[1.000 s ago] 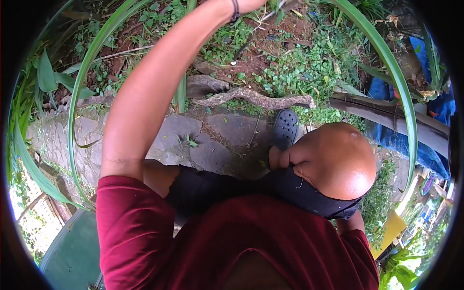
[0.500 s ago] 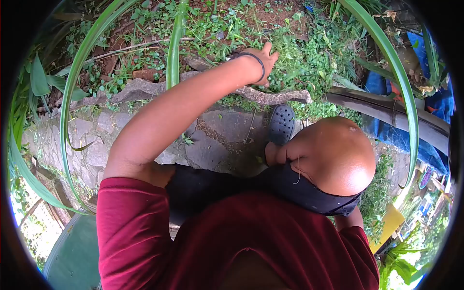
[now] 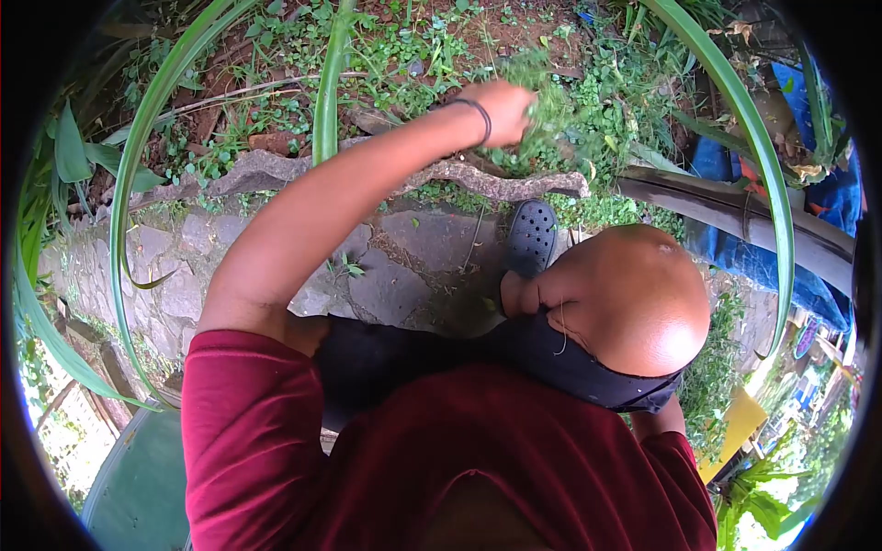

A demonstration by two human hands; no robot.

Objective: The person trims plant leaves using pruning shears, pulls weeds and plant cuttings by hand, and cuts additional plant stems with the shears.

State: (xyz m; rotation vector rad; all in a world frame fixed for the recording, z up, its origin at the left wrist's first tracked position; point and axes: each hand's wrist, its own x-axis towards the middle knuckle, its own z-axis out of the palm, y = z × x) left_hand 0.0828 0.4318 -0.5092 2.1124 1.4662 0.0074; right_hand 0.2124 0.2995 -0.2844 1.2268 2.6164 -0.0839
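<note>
My left hand, with a dark band at the wrist, is over the planted ground just beyond a wavy concrete edging. Its fingers are curled closed around a bunch of green weeds, which is smeared by motion and spreads out to the right of the fist. The fingertips themselves are hidden by the back of the hand and the leaves. On the right, only part of my right arm shows below the bent knee; that hand is out of sight.
Low weeds and bare soil lie past the edging. Long strap-like leaves arch across the view. A bamboo pole and a blue tarp are at right. Underfoot is stone paving, with my clog on it.
My left hand has gone from spread fingers among the weeds to a closed fist holding a bunch. The bunch has shifted and blurred; the hand has moved slightly.
</note>
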